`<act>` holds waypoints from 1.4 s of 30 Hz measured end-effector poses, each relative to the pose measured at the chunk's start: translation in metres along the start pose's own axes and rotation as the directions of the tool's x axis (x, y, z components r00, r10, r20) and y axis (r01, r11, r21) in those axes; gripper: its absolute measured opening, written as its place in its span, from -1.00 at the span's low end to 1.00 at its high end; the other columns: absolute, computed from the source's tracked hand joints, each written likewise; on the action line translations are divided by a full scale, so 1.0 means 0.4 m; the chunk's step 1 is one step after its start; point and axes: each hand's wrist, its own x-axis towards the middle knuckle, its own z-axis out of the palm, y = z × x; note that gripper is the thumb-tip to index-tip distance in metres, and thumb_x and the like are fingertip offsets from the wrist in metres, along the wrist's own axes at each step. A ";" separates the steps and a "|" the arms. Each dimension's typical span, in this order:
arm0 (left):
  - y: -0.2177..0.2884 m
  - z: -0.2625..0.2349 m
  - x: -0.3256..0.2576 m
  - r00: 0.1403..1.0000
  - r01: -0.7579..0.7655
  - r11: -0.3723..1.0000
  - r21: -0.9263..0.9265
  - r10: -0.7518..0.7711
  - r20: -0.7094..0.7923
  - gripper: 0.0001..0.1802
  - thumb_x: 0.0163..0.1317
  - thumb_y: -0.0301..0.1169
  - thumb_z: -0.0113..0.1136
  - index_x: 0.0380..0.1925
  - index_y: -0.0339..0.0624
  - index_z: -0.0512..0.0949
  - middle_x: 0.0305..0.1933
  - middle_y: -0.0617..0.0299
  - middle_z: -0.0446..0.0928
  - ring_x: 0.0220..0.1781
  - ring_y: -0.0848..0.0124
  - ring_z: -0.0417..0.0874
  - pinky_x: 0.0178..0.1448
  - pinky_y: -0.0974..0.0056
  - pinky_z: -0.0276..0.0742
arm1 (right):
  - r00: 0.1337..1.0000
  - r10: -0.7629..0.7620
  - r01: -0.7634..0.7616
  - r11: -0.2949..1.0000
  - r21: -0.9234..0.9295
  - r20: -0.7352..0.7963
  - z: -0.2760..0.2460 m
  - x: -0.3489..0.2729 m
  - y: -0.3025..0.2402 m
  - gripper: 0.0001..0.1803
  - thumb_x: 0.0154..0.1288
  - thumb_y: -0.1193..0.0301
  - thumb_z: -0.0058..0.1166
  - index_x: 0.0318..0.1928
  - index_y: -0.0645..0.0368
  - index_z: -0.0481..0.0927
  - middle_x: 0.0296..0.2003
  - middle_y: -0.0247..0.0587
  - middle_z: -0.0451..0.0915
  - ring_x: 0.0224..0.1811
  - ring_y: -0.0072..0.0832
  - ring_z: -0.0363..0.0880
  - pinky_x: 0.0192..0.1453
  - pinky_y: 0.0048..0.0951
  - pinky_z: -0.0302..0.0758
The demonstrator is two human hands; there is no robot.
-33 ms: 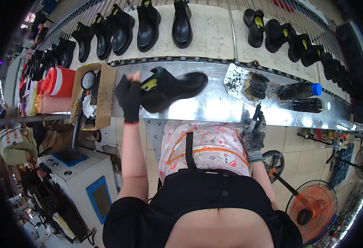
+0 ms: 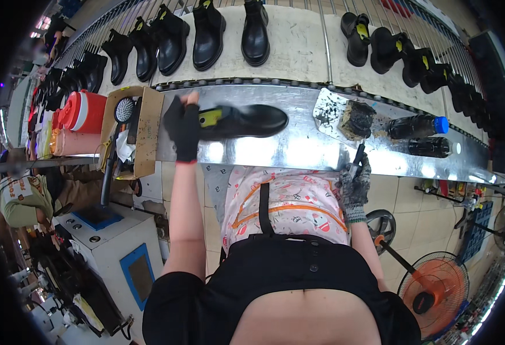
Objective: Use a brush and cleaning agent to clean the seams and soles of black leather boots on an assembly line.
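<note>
We find the left hand (image 2: 182, 129), in a black glove, grasping a black boot (image 2: 242, 121) lying sideways on the metal bench (image 2: 298, 149). The right hand (image 2: 354, 183), at the bench's near edge, is clenched on a dark tool (image 2: 357, 156).

Bright even overhead light, glare patches on the steel bench (image 2: 298, 150) mid-frame, motion-blurred boot (image 2: 246, 121), heavy fisheye bending, black vignetted corners.

One head view looks steeply down from close above onto the bench (image 2: 298, 146), conveyor (image 2: 298, 46) beyond, fisheye-bent rim
</note>
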 end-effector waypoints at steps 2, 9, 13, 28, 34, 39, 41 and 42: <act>-0.004 0.041 0.042 0.998 -0.046 0.998 0.034 0.048 -0.042 -0.80 0.17 -0.33 0.26 -0.41 -0.27 0.63 -0.60 0.38 0.51 -0.49 0.62 0.44 -0.38 0.51 0.29 | 0.994 0.108 -0.107 0.990 0.091 -0.004 0.017 0.026 0.013 -0.35 0.19 0.58 -0.03 0.31 0.18 0.14 -0.19 -0.28 0.49 -0.44 -0.66 0.45 -0.46 -0.65 0.44; -0.058 -0.002 0.007 0.988 0.015 0.997 -0.081 -0.027 -0.154 -0.88 0.11 -0.43 0.29 -0.38 -0.24 0.61 -0.58 0.40 0.46 -0.55 0.63 0.37 -0.42 0.51 0.28 | 0.993 0.097 -0.115 0.926 0.359 0.067 0.023 0.054 0.050 -0.53 0.33 0.48 -0.14 0.24 0.13 0.21 -0.16 -0.24 0.55 -0.54 -0.62 0.45 -0.56 -0.59 0.41; -0.117 -0.048 -0.098 0.936 -0.064 0.978 -0.198 -0.011 -0.353 -0.64 0.14 -0.39 0.28 -0.05 -0.19 0.51 -0.37 0.32 0.49 -0.32 0.57 0.46 -0.19 0.43 0.38 | 0.999 0.007 -0.004 0.998 -0.058 0.051 0.015 0.055 0.027 -0.61 0.37 0.40 -0.11 0.17 0.19 0.30 -0.22 -0.23 0.58 -0.55 -0.62 0.46 -0.55 -0.59 0.42; -0.133 -0.089 -0.228 0.833 0.463 0.576 -0.674 -0.542 0.109 -0.40 0.07 -0.41 0.04 0.19 -0.24 0.30 0.12 0.03 0.39 0.12 0.21 0.46 0.19 0.19 0.42 | 0.998 -0.055 0.047 0.984 -0.170 -0.044 0.016 0.083 0.121 -0.62 0.36 0.41 -0.07 0.16 0.20 0.33 -0.17 -0.19 0.61 -0.57 -0.66 0.47 -0.55 -0.59 0.41; -0.144 -0.105 -0.244 0.869 0.417 0.569 -0.709 -0.478 0.127 -0.35 0.05 -0.43 0.02 0.23 -0.22 0.23 0.15 0.01 0.36 0.17 0.17 0.44 0.22 0.14 0.42 | 0.996 0.092 -0.092 0.994 -0.066 -0.010 0.029 0.063 0.030 -0.67 0.34 0.35 0.00 0.06 0.17 0.37 -0.50 -0.37 0.50 -0.66 -0.69 0.37 -0.61 -0.60 0.35; -0.122 -0.085 -0.217 0.932 0.351 0.694 -0.629 -0.326 0.159 -0.31 -0.02 -0.41 0.13 0.21 -0.26 0.24 0.11 0.02 0.39 0.10 0.23 0.49 0.18 0.18 0.46 | 0.998 -0.043 0.039 0.996 -0.084 -0.044 0.019 0.087 0.135 -0.67 0.30 0.38 0.03 0.05 0.15 0.38 -0.55 -0.40 0.47 -0.68 -0.69 0.35 -0.62 -0.60 0.32; -0.108 -0.086 -0.210 0.942 0.327 0.703 -0.631 -0.294 0.160 -0.29 -0.05 -0.39 0.21 0.18 -0.27 0.28 0.07 0.06 0.42 0.07 0.28 0.51 0.15 0.22 0.47 | 0.990 -0.131 0.116 0.970 -0.213 -0.058 0.021 0.087 0.145 -0.68 0.30 0.40 0.01 0.05 0.16 0.39 -0.54 -0.38 0.48 -0.68 -0.68 0.36 -0.63 -0.60 0.31; -0.103 -0.085 -0.208 0.951 0.306 0.742 -0.596 -0.260 0.165 -0.29 -0.05 -0.36 0.24 0.17 -0.28 0.29 0.05 0.07 0.43 0.06 0.30 0.51 0.13 0.24 0.47 | 0.985 -0.156 0.134 0.962 -0.239 -0.076 0.025 0.086 0.138 -0.68 0.29 0.41 -0.01 0.05 0.17 0.41 -0.52 -0.37 0.49 -0.68 -0.68 0.36 -0.63 -0.60 0.30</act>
